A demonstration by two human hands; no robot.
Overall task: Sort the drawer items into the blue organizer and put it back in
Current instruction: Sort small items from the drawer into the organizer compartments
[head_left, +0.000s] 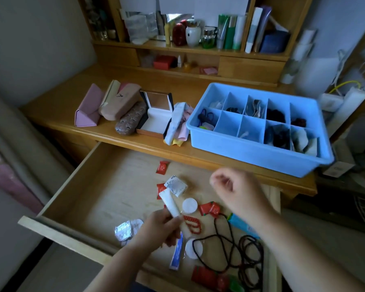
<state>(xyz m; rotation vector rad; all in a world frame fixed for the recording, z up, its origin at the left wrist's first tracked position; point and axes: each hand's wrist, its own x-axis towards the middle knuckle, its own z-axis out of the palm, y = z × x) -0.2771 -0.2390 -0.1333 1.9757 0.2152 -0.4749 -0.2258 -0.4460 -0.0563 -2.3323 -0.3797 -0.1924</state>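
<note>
- Wooden table (148, 142) with a shelf unit (198, 49) at its back fills the upper half of the view; bottles and tubes stand on the shelves.
- An open drawer (105, 186) is pulled out below the table's front edge, its pale floor strewn with small things.
- The blue organizer (251, 150) sits on the table's right side, above the drawer; several of its compartments hold dark hair ties and small packets.
- Glasses cases (118, 104) and an open hinged box (156, 114) lie on the table left of the organizer, with folded cloths (177, 125) between the box and the organizer.
- The right hand (238, 190) hovers over the drawer with fingers curled inward; whether it pinches anything cannot be told.
- The left hand (158, 228) grips the lower end of a white tube (170, 202), which tilts up and to the left above the drawer floor.
- Black cords (247, 251) lie looped in the drawer's right front corner.
- A blue-and-white sachet (177, 256) lies just below the left hand.
- Red packets (210, 208), two white round pads (189, 205) and a crumpled foil wrapper (126, 229) lie scattered on the drawer floor.
</note>
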